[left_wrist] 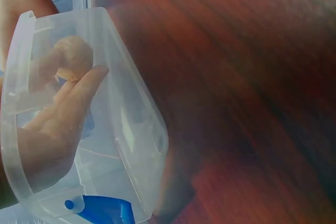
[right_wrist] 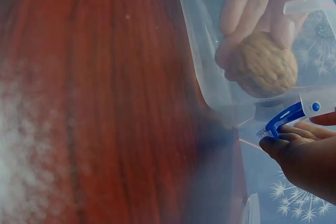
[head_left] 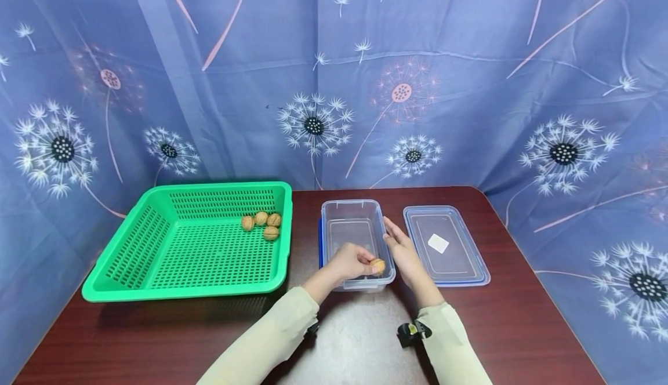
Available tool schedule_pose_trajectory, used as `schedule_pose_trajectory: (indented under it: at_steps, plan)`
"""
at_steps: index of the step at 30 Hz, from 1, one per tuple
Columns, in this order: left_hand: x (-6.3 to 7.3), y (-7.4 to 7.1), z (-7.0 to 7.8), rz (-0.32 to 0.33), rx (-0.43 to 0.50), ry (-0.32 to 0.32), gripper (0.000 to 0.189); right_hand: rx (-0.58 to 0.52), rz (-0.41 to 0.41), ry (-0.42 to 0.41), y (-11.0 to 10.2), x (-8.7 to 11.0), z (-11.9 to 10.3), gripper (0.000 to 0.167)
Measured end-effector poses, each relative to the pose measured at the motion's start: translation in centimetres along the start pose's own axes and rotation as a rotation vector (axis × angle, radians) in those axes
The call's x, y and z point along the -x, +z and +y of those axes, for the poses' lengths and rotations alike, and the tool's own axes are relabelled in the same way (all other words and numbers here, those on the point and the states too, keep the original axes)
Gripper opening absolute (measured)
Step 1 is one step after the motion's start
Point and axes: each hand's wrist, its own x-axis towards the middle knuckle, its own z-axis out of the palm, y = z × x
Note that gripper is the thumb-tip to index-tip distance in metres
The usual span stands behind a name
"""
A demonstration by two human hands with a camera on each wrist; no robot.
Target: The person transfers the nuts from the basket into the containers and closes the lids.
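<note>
In the head view a clear plastic box (head_left: 351, 210) stands at the middle of the table. My left hand (head_left: 348, 261) reaches into its near right part and pinches a walnut (head_left: 378, 266) between thumb and fingers. Through the clear wall, the right wrist view shows this walnut (right_wrist: 265, 66) low in the box. Along the box's right side lies my right hand (head_left: 406, 255), its fingers extended against the outer wall. A blue latch (right_wrist: 289, 116) sits beside its fingers in the right wrist view.
To the left stands a green plastic basket (head_left: 182, 292), with several walnuts (head_left: 261, 218) in its right end. A clear lid (head_left: 454, 260) bearing a white label (head_left: 438, 243) lies right of the box. Behind the brown table (head_left: 527, 315) hangs a blue dandelion-print curtain (head_left: 459, 106).
</note>
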Motion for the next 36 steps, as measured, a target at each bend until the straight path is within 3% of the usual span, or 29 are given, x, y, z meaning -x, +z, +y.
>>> schedule_pose_trajectory:
  at_steps: [13, 24, 29, 36]
  plan:
    - [0.0, 0.0, 0.1, -0.057, -0.119, 0.025, 0.025, 0.013, 0.010, 0.003, 0.0, -0.2, 0.4, 0.049]
    - [-0.1, 0.0, 0.5, -0.048, -0.135, -0.031, 0.026, 0.009, 0.005, -0.007, 0.0, -0.2, 0.4, 0.049]
    - [0.1, -0.8, 1.2, -0.038, -0.090, 0.002, 0.029, 0.008, -0.002, -0.012, -0.1, -0.1, 0.4, 0.049]
    - [1.0, -3.1, 3.4, -0.027, -0.082, 0.087, 0.034, 0.012, -0.004, -0.014, -0.1, -0.2, 0.6, 0.049]
